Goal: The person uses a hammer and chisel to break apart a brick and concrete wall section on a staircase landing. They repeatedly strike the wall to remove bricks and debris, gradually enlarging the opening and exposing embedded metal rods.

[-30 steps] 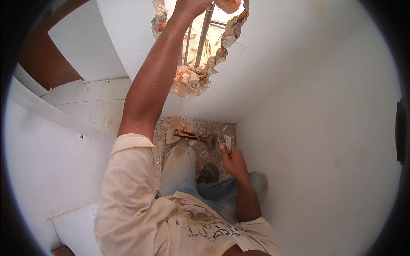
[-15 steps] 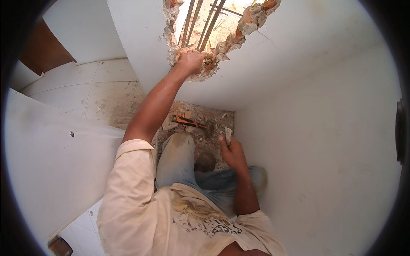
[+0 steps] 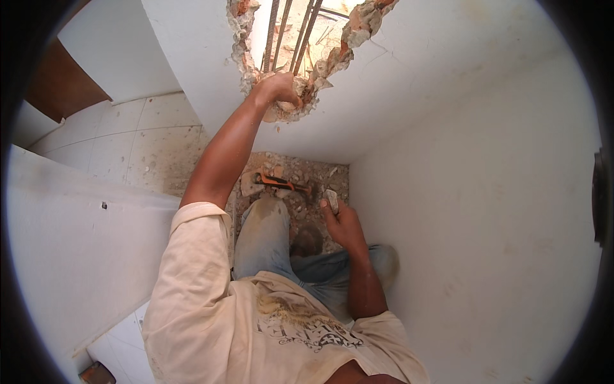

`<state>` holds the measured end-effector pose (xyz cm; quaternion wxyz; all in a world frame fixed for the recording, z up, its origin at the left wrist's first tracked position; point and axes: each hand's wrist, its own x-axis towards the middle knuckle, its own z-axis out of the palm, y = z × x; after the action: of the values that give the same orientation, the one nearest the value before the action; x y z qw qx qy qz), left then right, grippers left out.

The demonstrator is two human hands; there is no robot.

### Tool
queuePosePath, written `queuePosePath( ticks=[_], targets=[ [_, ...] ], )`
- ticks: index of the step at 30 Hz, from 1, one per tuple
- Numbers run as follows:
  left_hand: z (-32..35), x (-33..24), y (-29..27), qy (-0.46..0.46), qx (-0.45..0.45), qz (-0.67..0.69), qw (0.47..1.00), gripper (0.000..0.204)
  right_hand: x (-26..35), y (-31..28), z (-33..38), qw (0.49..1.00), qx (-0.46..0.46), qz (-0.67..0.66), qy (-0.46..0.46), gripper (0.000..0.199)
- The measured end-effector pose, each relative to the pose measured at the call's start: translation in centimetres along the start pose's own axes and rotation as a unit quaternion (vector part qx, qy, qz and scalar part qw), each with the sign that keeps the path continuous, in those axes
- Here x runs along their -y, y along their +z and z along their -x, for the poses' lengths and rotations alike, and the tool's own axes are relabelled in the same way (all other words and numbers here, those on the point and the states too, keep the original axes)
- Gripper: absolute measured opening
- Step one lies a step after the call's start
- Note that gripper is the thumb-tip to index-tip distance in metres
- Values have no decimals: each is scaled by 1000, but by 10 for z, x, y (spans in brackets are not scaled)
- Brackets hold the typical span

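My left hand [image 3: 278, 88] is at the bottom of a jagged hole [image 3: 329, 61] broken through the white wall, its fingers curled over the broken masonry [image 3: 288, 110] there. What lies under the fingers is partly hidden. Low in front of me, my right hand [image 3: 345, 225] is closed round a flat, pale grey chunk of rubble [image 3: 331, 201], whose upper end sticks out past the thumb. On the debris between my knee and the wall rests a hammer [image 3: 281, 183] with an orange and black handle, touched by neither hand.
Several steel bars [image 3: 299, 38] run up through the hole. Broken rubble [image 3: 300, 169] covers the floor by my bent knees [image 3: 262, 224]. A white wall [image 3: 473, 211] stands close on my right, and a low white partition [image 3: 89, 217] on my left. Dusty tiles [image 3: 160, 147] lie beyond.
My left hand has turned and bent at the wrist, its thumb now lower on the hole's edge. The right hand has tipped its chunk slightly left. The whole view has shifted a little.
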<state>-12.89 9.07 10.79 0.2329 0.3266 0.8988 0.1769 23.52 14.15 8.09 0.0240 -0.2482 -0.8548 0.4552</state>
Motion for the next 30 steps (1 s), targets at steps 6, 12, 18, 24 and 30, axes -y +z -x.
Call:
queuePosePath(
  ticks=[6, 12, 18, 24, 30],
  targets=[
    [21, -5, -4, 44, 73, -73, 994, 97, -1, 2, 0, 1000, 22, 21, 3, 44],
    [-3, 4, -8, 11, -99, 29, 995, 86, 3, 0, 3, 998, 37, 44, 9, 44],
    [-17, 14, 19, 7, -175, 418, 891, 60, 1, -1, 2, 998, 40, 48, 9, 42],
    [-31, 1, 18, 67, -234, 445, 862, 58, -1, 1, 2, 998, 31, 59, -7, 41],
    [-21, 1, 22, 47, -279, 426, 859, 51, 0, 1, 2, 997, 32, 67, -3, 42]
  ],
)
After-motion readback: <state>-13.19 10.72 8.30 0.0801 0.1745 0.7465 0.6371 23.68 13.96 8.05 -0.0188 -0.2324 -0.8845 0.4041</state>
